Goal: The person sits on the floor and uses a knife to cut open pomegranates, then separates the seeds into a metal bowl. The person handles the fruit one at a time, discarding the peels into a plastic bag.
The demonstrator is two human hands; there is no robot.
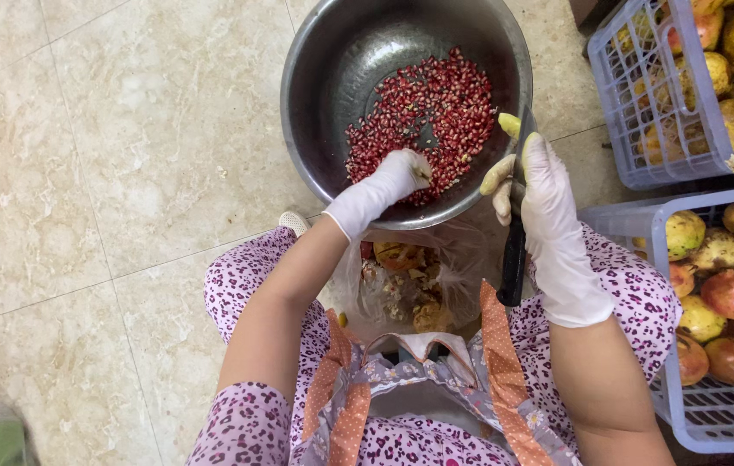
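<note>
A large steel bowl (315,78) on the floor holds a heap of red pomegranate seeds (436,108). My left hand (389,185), in a white glove, reaches into the bowl's near side among the seeds, fingers curled; what it holds is hidden. My right hand (548,216), also gloved, grips a black-handled knife (514,259) at the bowl's right rim, along with a pale piece of pomegranate peel (509,125) at its fingertips.
A clear plastic bag of peel scraps (406,289) lies between my knees below the bowl. Two lavender plastic crates with several pomegranates stand at the right (643,147) (686,406). Beige tiled floor (108,173) spreads to the left.
</note>
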